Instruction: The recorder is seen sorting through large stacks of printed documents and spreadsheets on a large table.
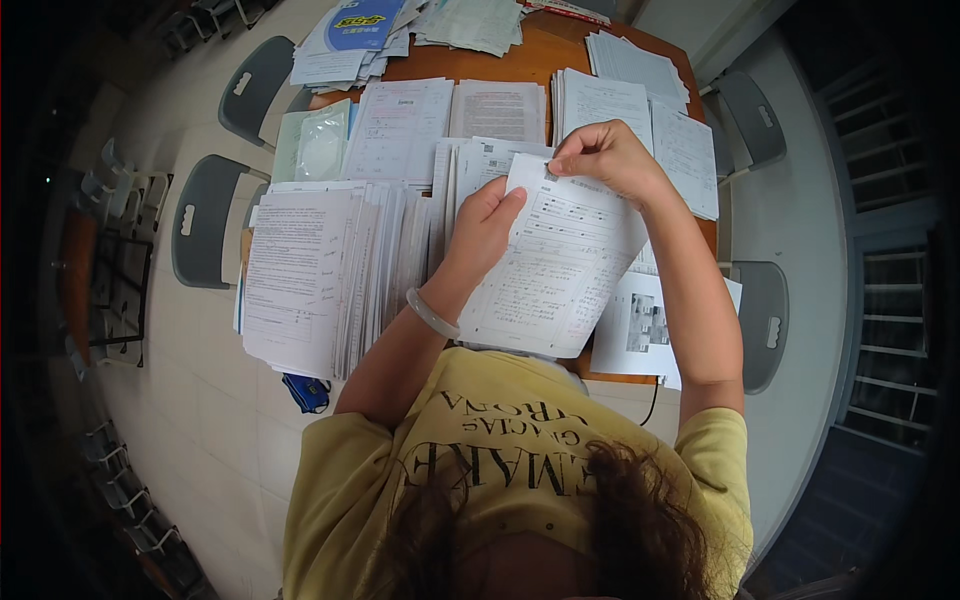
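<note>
A printed answer sheet (559,281) with handwriting on it is held up in front of my chest. My left hand (484,229) grips its upper left edge, thumb on top. With thumb and bent fingers, my right hand (604,157) pinches the top edge beside a small printed code. Behind the sheet lie similar papers (480,161), partly covered by it. To the left of my left forearm rests a thick fanned stack of papers (300,277). A page with dark photo prints (630,330) lies beneath my right forearm.
More paper piles (401,127) cover the wooden table (517,64), one topped by a blue booklet (360,26). A clear plastic sleeve (322,146) lies at the left. Grey folding chairs (202,225) stand along both sides. A blue bag (306,393) shows below the table's near left corner.
</note>
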Motion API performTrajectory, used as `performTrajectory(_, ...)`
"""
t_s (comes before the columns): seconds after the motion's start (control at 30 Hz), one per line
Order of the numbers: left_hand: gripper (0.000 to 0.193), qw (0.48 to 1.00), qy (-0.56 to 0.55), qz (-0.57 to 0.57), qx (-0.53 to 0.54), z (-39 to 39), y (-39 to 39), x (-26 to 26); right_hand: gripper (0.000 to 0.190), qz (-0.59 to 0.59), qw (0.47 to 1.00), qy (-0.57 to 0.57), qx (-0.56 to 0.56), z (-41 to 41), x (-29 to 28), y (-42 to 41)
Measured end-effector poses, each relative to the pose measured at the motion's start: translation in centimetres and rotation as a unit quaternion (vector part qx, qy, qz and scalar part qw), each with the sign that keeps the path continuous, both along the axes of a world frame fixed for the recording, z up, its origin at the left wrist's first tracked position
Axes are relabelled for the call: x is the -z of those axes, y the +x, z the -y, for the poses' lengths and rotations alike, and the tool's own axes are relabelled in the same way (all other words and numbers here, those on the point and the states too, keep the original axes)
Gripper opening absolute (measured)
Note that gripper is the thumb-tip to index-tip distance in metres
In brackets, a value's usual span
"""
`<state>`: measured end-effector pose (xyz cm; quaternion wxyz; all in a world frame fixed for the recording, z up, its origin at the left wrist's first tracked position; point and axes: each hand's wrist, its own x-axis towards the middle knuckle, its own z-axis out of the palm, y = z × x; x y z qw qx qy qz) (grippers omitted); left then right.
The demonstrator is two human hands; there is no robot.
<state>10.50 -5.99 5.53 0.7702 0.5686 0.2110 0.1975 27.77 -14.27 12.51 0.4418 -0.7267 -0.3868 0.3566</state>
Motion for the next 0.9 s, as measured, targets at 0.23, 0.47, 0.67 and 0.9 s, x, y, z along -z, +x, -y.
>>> performTrajectory(0.23, 0.023, 1.0, -0.023, 0.021, 0.004, 0.1, 0.3, 0.1, 0.007, 0.006, 1.0, -0.022, 0.004, -0.2, 0.1, 0.1)
performTrajectory(0.47, 0.023, 0.999, -0.022, 0.03, -0.005, 0.3, 0.5, 0.6, 0.008, 0.009, 1.0, -0.024, 0.009, -0.3, 0.0, -0.2)
performTrajectory(0.67, 0.022, 0.999, 0.007, 0.038, -0.009, 0.4, 0.7, 0.8, 0.01, 0.037, 0.999, -0.031, 0.008, -0.2, 0.0, -0.4)
performTrajectory(0.9, 0.022, 0.998, 0.061, 0.016, -0.019, 0.6, 0.6, 0.7, 0.009, 0.101, 0.993, 0.032, -0.053, 0.0, -0.1, -1.1)
